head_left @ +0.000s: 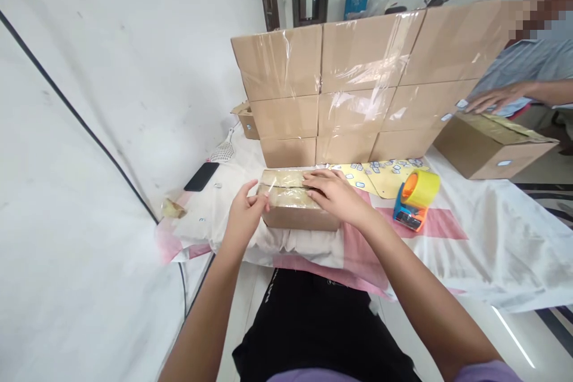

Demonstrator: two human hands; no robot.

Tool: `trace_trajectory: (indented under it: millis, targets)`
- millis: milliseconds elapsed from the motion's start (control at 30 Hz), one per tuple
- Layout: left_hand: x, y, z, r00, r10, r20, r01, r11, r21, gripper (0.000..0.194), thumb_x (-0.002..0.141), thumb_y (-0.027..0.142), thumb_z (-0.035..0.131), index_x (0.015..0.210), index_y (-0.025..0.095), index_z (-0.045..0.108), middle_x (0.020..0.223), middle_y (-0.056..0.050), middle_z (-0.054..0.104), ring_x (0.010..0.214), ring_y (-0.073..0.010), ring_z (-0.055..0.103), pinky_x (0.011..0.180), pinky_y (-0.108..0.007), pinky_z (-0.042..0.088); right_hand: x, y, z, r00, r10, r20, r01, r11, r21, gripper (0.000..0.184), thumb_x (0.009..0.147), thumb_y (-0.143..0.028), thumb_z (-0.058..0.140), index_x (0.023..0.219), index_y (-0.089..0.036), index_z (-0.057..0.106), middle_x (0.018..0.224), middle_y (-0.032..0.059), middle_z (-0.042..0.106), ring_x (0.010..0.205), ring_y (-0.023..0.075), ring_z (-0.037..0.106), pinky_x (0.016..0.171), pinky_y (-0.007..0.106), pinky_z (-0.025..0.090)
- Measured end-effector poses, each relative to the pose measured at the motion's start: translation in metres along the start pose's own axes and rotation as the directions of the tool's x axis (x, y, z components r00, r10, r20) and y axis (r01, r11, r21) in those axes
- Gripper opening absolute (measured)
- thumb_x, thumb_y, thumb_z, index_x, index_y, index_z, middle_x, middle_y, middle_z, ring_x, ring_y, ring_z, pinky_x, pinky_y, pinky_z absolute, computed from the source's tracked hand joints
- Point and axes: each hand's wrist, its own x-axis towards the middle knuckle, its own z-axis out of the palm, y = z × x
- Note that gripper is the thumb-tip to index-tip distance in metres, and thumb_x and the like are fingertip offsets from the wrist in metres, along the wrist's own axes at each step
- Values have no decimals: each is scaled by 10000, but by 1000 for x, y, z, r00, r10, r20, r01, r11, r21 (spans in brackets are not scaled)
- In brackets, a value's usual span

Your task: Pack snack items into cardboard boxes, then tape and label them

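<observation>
A small cardboard carton (pixel 299 218) lies on the cloth in front of me, with shiny clear tape over the seam on its top. My right hand (pixel 333 194) rests on the carton's top right part, fingers stretched out and lying flat. At the carton's left end is my left hand (pixel 248 208), its fingers bent but apart, fingertips at the taped edge. A pale thin strip shows near those fingertips; whether it is loose tape or a glare I cannot tell. To the right stands a blue and orange tape dispenser (pixel 408 215) with a yellow roll of tape (pixel 421 187).
Behind the carton rises a wall of stacked, taped cartons (pixel 358 77). Small labels lie on yellow sheets (pixel 385 182). A black phone (pixel 201 176) and a white perforated scoop (pixel 222 151) lie left. At right, a co-worker's hand (pixel 496 97) touches another carton (pixel 487 143).
</observation>
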Motion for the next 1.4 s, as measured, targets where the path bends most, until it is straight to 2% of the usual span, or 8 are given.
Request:
trace_trajectory:
  millis: [367,667,900,1000,1067,1200,1300,1400]
  targets:
    - [50,27,-12,958,-152,244,96,969,228,748,721,343,720,1387,81,505,619,-8,678,574,-163,595,574,-267,405,1,2,2,998,56,-35,-53,995,88,255,972,-230,577,1176,-253,729,1356,61,697,1341,286,552,1130,556,349]
    - [50,11,-10,988,-102,119,51,928,368,789,733,393,730,1431,105,504,657,-31,726,793,-264,728,679,-312,493,-2,0,4,993,89,-77,-78,987,137,260,942,-209,596,1147,-276,741,1339,51,708,1341,279,558,1148,560,336]
    - [44,24,-8,998,-41,39,-4,629,778,843,757,590,698,1449,138,530,1016,-185,765,981,-384,719,790,-417,507,-5,-1,6,990,98,-105,-80,983,162,266,941,-196,600,1153,-270,743,1329,33,718,1326,264,572,1156,537,344]
    - [31,18,-9,993,110,-43,-26,555,832,798,792,636,662,1399,125,569,1067,-226,743,1037,-432,687,795,-460,504,-6,-1,7,985,109,-131,-85,981,173,258,931,-189,611,1134,-273,746,1319,24,723,1320,260,582,1159,525,357]
    - [21,8,-11,934,357,2,-205,531,822,606,865,537,637,1335,155,620,1109,-201,738,1089,-400,671,868,-472,493,-7,0,8,980,121,-156,-93,979,179,237,925,-195,617,1109,-263,750,1312,32,727,1311,256,594,1154,512,376]
    - [12,-19,-18,677,686,267,-631,355,689,318,966,396,585,1227,245,689,1337,-109,688,1293,-302,597,1085,-463,391,-5,1,10,974,124,-188,-92,981,171,222,934,-211,586,1075,-255,752,1287,49,738,1294,258,615,1143,509,395]
    - [16,-41,-19,650,659,378,-712,355,606,363,1004,377,546,1335,266,643,1393,-89,668,1373,-272,555,1168,-483,330,-8,-3,8,965,134,-224,-90,977,195,208,943,-237,566,1030,-264,753,1206,50,769,1245,273,654,1130,529,404]
    - [22,-61,-14,653,684,326,-720,426,549,379,1003,370,553,1357,262,636,1412,-97,654,1404,-270,529,1144,-479,399,-25,-14,1,850,243,-468,-147,962,232,220,981,-285,528,961,-265,747,1053,58,793,1182,296,684,1129,579,392]
